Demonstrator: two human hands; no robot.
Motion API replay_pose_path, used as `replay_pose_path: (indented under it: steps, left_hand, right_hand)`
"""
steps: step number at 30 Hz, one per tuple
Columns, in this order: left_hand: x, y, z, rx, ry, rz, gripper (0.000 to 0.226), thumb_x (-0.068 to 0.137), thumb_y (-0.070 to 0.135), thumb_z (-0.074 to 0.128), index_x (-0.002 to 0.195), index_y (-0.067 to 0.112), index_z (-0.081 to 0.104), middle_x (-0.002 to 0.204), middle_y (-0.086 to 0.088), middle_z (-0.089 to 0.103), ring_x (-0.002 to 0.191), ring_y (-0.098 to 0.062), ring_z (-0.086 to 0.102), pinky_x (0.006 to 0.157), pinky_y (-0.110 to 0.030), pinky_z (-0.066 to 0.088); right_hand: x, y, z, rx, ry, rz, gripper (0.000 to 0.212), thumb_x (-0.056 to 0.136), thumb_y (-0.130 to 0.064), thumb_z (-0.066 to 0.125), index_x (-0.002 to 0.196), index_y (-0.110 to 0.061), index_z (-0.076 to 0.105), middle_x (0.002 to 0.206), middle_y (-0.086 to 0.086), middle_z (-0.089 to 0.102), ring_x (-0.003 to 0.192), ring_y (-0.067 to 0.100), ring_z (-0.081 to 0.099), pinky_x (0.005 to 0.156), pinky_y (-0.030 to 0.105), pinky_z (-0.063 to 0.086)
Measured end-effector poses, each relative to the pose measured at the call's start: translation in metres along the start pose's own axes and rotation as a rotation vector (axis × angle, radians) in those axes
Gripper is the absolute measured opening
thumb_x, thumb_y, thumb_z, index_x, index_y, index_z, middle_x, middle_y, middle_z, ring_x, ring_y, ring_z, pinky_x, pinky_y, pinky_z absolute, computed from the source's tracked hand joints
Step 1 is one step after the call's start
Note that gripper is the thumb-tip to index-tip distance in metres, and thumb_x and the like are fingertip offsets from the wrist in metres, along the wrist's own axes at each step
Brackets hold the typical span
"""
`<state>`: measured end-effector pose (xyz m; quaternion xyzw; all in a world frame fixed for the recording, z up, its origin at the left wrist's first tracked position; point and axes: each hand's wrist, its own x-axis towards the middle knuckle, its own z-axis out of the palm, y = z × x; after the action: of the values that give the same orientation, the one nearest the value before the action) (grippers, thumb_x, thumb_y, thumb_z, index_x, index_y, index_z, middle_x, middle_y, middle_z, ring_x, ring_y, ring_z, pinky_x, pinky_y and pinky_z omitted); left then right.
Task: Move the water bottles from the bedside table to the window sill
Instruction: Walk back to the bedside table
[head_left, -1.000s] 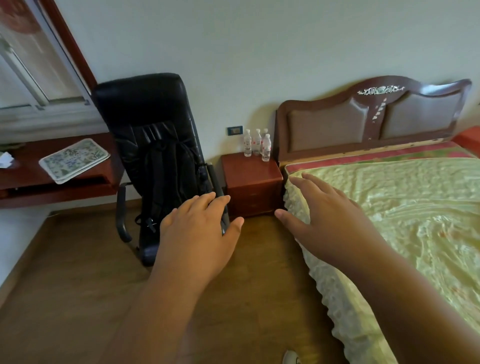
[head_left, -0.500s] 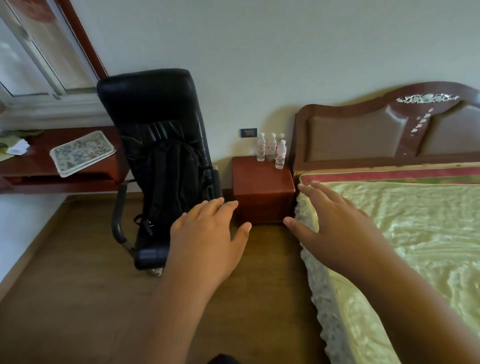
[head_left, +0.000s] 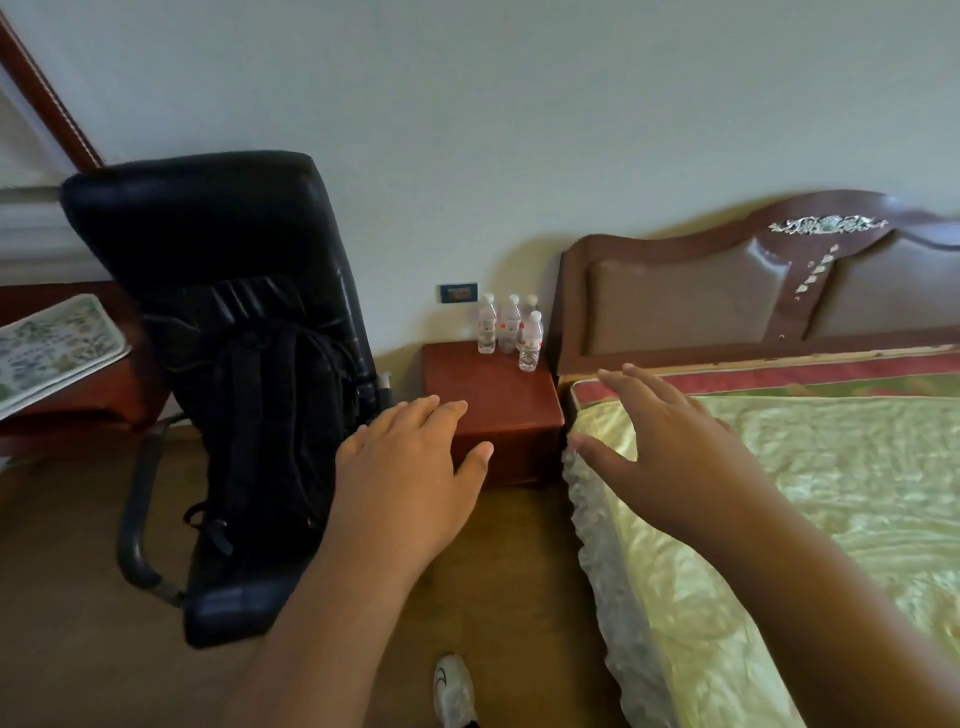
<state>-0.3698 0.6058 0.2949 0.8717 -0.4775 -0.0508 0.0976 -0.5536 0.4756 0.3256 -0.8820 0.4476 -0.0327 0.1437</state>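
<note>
Head view, catalogued left to right as I see it from my station: patterned tray (head_left: 49, 349) on a dark wooden desk (head_left: 83, 400) at the far left; black office chair (head_left: 218, 291) with a black backpack (head_left: 270, 426) propped on its seat; left hand (head_left: 410, 478), fingers straight and spread, holding nothing, raised in front of the bedside table (head_left: 493, 410); four water bottles (head_left: 511, 330) standing upright in a cluster at the table's back right corner, near the wall socket (head_left: 458, 292); right hand (head_left: 670, 457), fingers extended, holding nothing, over the edge of the bed (head_left: 779, 519); padded headboard (head_left: 727, 296). Both hands are well apart from the bottles. White shoe (head_left: 453, 691) on the floor below.
</note>
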Motion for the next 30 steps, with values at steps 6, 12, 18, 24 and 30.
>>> replay_pose_path:
  steps: [6, 12, 18, 24, 30]
  left_hand:
    - [0.101, -0.018, -0.014, 0.0, 0.02, 0.037, 0.062, 0.098, 0.066, 0.033, 0.154, 0.041, 0.028, 0.162, 0.013, 0.031, 0.15, -0.012, 0.027, 0.12, -0.046, 0.025]
    - [0.177, -0.02, -0.007, 0.017, -0.013, 0.046, 0.061, 0.098, 0.067, 0.032, 0.153, 0.04, 0.031, 0.161, 0.013, 0.032, 0.149, -0.011, 0.028, 0.119, -0.046, 0.029]
    - [0.245, 0.008, 0.01, 0.024, -0.042, 0.016, 0.061, 0.098, 0.067, 0.033, 0.153, 0.04, 0.033, 0.16, 0.013, 0.034, 0.148, -0.011, 0.029, 0.119, -0.047, 0.031]
    - [0.307, 0.049, 0.013, 0.049, -0.016, -0.057, 0.061, 0.097, 0.066, 0.033, 0.152, 0.04, 0.034, 0.159, 0.014, 0.036, 0.147, -0.01, 0.031, 0.117, -0.045, 0.033]
    - [0.354, 0.078, 0.017, 0.064, 0.015, -0.136, 0.061, 0.098, 0.065, 0.033, 0.152, 0.038, 0.035, 0.157, 0.013, 0.038, 0.145, -0.012, 0.036, 0.112, -0.042, 0.036]
  right_hand:
    - [0.092, -0.018, -0.008, -0.007, 0.051, 0.025, 0.076, 0.089, -0.073, 0.045, 0.154, -0.04, 0.024, 0.165, -0.016, 0.019, 0.149, 0.022, 0.031, 0.115, 0.048, 0.034]
    - [0.161, -0.011, -0.004, 0.002, 0.015, 0.022, 0.075, 0.089, -0.073, 0.045, 0.154, -0.041, 0.024, 0.166, -0.015, 0.018, 0.149, 0.018, 0.03, 0.116, 0.046, 0.032]
    - [0.241, 0.027, -0.004, 0.043, -0.022, 0.018, 0.076, 0.089, -0.072, 0.046, 0.154, -0.041, 0.024, 0.166, -0.015, 0.018, 0.15, 0.019, 0.029, 0.116, 0.048, 0.035]
    - [0.324, 0.076, -0.022, 0.071, -0.066, -0.034, 0.075, 0.09, -0.071, 0.046, 0.154, -0.04, 0.024, 0.166, -0.013, 0.019, 0.149, 0.022, 0.029, 0.115, 0.049, 0.032]
    - [0.396, 0.104, -0.041, 0.077, -0.075, -0.089, 0.072, 0.091, -0.067, 0.049, 0.153, -0.037, 0.028, 0.164, -0.011, 0.023, 0.146, 0.025, 0.034, 0.111, 0.048, 0.034]
